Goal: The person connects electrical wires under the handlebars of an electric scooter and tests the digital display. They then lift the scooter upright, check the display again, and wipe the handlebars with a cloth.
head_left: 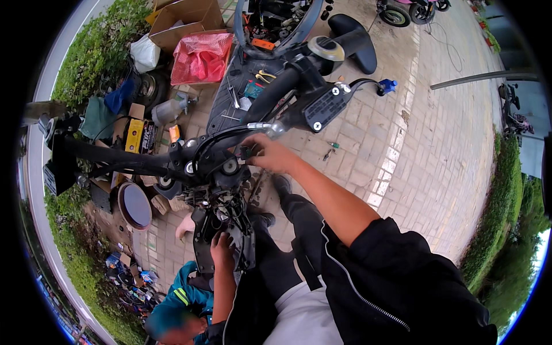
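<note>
A scooter's black handlebar [121, 152] crosses in front of me, with cables, silver fittings and a black brake reservoir [313, 112] on its right part. My right hand [267, 156] is beside the steering clamp, its fingers closed on a small black part [246, 152]. Below, my left hand [223, 250] has curled fingers at the opened front housing [202, 250], among exposed wires [221, 210]; what they hold, if anything, is hidden.
A co-worker in teal [187, 296] crouches at lower left, one hand [184, 227] beside the housing. Around are a footboard [221, 123] with tools, a red-lined crate [195, 46], yellow battery box [138, 138], round basin [135, 204], screwdrivers [330, 149] on paving, blue bottle [386, 86] and a hedge [494, 213].
</note>
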Motion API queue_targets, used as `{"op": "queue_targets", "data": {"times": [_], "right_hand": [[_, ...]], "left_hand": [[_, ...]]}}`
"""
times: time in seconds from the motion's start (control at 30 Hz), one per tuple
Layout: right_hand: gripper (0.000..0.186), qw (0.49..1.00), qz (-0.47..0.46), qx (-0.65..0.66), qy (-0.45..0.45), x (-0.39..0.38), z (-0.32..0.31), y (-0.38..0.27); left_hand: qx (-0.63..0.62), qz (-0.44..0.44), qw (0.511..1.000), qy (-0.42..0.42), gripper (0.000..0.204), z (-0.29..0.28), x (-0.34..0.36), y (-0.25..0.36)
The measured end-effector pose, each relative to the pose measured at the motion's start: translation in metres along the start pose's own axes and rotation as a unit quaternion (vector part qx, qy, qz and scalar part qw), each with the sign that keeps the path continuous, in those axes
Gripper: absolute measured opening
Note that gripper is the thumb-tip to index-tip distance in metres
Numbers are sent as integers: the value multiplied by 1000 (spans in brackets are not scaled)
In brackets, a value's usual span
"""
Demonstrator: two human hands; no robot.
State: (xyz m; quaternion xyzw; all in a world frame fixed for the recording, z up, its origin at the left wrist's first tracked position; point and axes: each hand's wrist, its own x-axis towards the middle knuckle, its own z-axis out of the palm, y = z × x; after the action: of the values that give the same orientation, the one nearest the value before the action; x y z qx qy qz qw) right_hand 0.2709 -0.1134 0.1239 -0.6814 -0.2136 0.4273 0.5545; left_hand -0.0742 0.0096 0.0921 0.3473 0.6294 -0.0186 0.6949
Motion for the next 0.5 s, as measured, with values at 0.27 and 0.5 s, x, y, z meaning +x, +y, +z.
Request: {"op": "queue_targets", "data": {"times": [0.27,0.5], "right_hand": [[49,978,-77,-156,116,-50,-12,-53],[44,971,-53,-201,116,-49,-7,-24]], "left_hand": [[-83,2,997,4,41,-25,-17,-23],[110,140,971,159,40,-53,-40,-33]]}}
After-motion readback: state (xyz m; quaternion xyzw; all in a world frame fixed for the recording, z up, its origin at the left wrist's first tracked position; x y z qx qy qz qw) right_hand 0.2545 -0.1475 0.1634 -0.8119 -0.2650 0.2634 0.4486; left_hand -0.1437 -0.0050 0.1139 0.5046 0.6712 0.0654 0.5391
